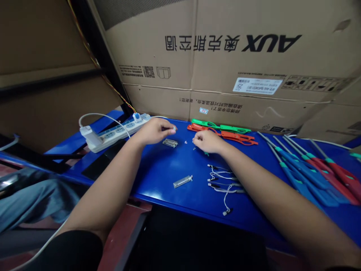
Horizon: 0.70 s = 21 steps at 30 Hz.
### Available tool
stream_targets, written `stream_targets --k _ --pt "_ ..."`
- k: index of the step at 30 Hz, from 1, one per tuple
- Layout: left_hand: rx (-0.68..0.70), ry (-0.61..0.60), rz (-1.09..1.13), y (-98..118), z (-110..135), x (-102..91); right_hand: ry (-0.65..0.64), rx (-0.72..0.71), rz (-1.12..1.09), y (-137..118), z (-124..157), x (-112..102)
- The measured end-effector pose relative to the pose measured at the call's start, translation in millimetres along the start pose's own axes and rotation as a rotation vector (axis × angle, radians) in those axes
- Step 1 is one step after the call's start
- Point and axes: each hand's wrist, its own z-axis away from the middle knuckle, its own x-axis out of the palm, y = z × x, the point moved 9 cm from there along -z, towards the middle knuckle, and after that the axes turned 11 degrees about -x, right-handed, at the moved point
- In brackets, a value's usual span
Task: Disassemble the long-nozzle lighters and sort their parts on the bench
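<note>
My left hand (156, 131) is closed in a pinch above the back of the blue table (158, 180). A tiny pale-green piece (174, 128) shows at its fingertips, too small to name. Just below it lies a small bundle of transparent, flat rectangular parts (170, 143). My right hand (208, 141) has its fingers curled together close to the tabletop; whether they hold anything is hidden. Tiny white bits (185, 142) lie between the hands. Under the right hand a bit of green (207, 153) peeks out. Nearer me rests a single transparent rectangular part (182, 181) with a small tab.
Green (235, 129) and orange (239, 137) plastic handle shells lie along the back. Short white cables (222, 175) lie by my right forearm. Several blue (313, 175) and red (346, 173) rod-tipped handles spread rightward. A power strip (118, 131) sits left, before a large cardboard sheet (220, 67).
</note>
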Motion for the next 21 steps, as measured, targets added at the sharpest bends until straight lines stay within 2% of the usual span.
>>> stream_targets --k 2,6,9,12,14,16,19,21 --pt "0.017 -0.192 -0.07 -6.6 2.9 15.4 -0.071 -0.009 0.077 0.6 -13.3 14.5" --pt "-0.055 -0.342 -0.163 -15.5 10.7 31.6 -0.134 -0.009 0.175 -4.5 -30.7 27.4" --pt "-0.066 -0.444 -0.232 -16.4 16.7 43.2 -0.153 0.017 0.219 -6.2 -28.7 21.1" --pt "-0.128 -0.505 -0.267 -23.1 18.4 52.1 -0.18 -0.008 0.244 -14.3 -12.7 8.7" --pt "-0.161 -0.517 -0.277 -27.0 17.3 56.5 -0.255 -0.093 0.23 -27.6 4.0 6.3" --pt "-0.145 -0.497 -0.299 -26.8 14.7 57.5 -0.412 -0.231 0.184 -46.0 24.9 15.0" --pt "-0.075 -0.368 -0.362 -20.1 9.1 46.0 -0.615 -0.442 0.106 -73.4 53.8 34.8" --pt "-0.029 -0.26 -0.352 -11.4 7.5 33.0 -0.655 -0.489 0.097 -81.7 61.2 45.8"
